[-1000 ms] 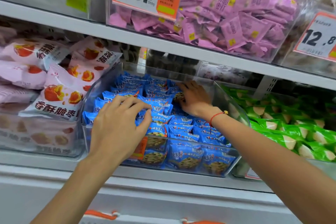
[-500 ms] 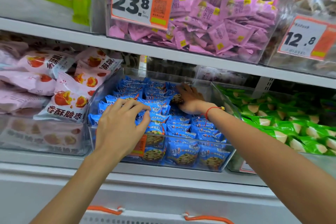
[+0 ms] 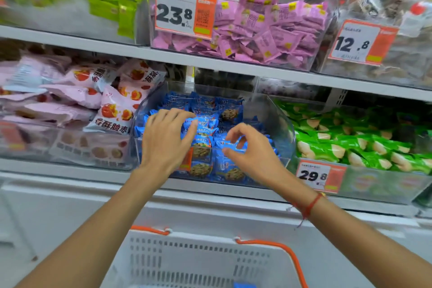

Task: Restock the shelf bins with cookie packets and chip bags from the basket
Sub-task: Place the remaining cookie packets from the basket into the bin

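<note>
A clear shelf bin [image 3: 281, 124] on the middle shelf holds several blue cookie packets [image 3: 205, 105]. My left hand [image 3: 163, 140] lies flat on the packets at the bin's left side, fingers spread and fairly straight. My right hand [image 3: 253, 149] is over the front right packets, its fingers loosely curled and its thumb beneath them; I see no packet lifted. The white basket [image 3: 198, 259] with orange handles sits below my arms, and a blue scrap of a packet [image 3: 243, 285] shows at its bottom edge.
Pink snack bags [image 3: 112, 110] fill the bin to the left and green packets [image 3: 350, 145] fill the bin to the right. On the upper shelf stand a bin of purple packets [image 3: 268, 30] and orange price tags [image 3: 184, 10]. A white ledge [image 3: 210, 208] runs under the shelf.
My right hand has drawn back from the rear of the blue bin to its front right. The left hand has stayed on the packets. The view has tilted down, bringing the basket into sight.
</note>
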`<action>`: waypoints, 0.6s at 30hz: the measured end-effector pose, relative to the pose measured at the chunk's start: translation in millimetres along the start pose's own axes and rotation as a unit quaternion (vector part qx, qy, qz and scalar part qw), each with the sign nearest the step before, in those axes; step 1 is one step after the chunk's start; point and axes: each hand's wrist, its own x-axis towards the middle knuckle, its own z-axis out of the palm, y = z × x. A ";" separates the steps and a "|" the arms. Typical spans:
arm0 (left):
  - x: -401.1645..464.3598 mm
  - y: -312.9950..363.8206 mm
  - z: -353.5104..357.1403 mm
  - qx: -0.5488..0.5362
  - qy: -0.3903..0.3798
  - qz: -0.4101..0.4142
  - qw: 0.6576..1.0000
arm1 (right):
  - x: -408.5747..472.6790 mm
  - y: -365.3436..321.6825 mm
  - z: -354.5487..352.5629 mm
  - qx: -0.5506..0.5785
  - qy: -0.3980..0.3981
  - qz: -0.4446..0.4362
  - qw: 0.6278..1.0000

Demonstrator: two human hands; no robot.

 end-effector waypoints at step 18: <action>-329.4 -106.2 21.9 -0.067 -0.465 -0.501 0.727 | -149.5 75.2 267.5 0.003 -0.489 0.208 0.847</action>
